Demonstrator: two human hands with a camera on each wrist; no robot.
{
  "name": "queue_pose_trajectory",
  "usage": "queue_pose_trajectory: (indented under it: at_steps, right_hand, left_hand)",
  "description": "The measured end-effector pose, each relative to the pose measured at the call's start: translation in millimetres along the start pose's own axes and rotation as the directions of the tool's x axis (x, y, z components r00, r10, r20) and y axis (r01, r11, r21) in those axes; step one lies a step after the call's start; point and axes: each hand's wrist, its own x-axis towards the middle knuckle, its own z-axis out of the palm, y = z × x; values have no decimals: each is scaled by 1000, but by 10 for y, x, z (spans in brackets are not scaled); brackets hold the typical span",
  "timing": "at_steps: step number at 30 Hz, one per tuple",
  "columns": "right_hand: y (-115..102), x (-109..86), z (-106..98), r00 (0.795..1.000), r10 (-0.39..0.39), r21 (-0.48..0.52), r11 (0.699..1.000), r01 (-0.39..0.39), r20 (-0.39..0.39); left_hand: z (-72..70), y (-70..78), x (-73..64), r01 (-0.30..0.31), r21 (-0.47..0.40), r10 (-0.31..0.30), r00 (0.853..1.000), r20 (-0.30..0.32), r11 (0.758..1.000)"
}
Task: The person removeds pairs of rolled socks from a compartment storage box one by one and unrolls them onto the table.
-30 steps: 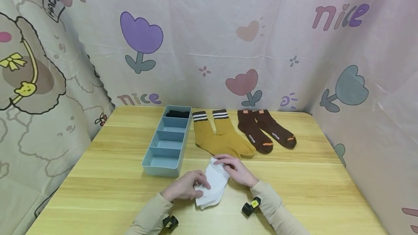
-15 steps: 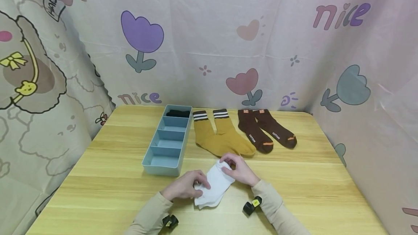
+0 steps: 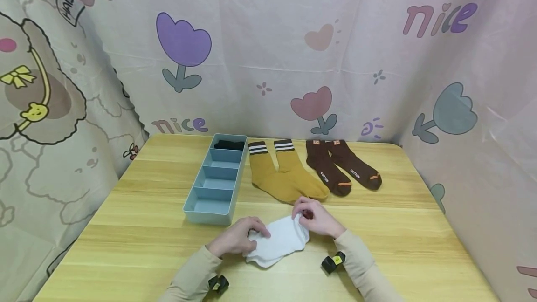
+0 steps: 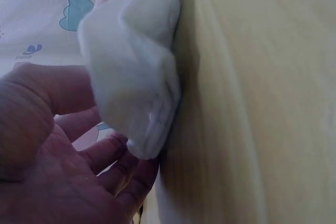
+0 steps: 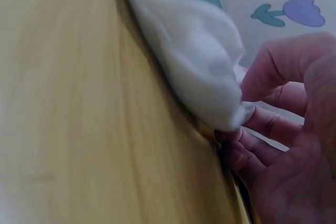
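Observation:
White socks (image 3: 277,239), laid one on the other, lie on the table near its front, between my two hands. At their left end my left hand (image 3: 238,236) holds the cloth, its thumb on the near side and the fingers on the far side. My right hand (image 3: 317,217) pinches the right end between thumb and fingers. In the left wrist view the layered edge of the white socks (image 4: 136,72) rests close to the table surface. The right wrist view has their other end, a rounded fold of the white socks (image 5: 202,66), at my right fingertips.
A blue-grey four-part tray (image 3: 207,218) stands left of centre, with a black folded item (image 3: 229,145) in its far compartment. Mustard socks (image 3: 285,178) with striped cuffs lie behind my hands. Brown socks (image 3: 329,171) lie farther right. A printed curtain (image 3: 251,50) surrounds the table.
My right hand has moved right and slightly nearer with its end of the white socks, turning them from steeply slanted to nearly crosswise. My left hand has stayed almost in place.

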Motion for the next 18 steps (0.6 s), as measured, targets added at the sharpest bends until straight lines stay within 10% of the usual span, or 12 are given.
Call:
queue_pose_trajectory:
  at_steps: [13,18]
  right_hand:
    - [-49,-71,-115,996,81,-26,996,-80,46]
    - [-79,-130,-175,983,130,-56,991,-124,133]
  left_hand:
    - [23,24,14,35,49,-30,995,-91,998]
    - [84,31,50,77,123,-46,971,-236,989]
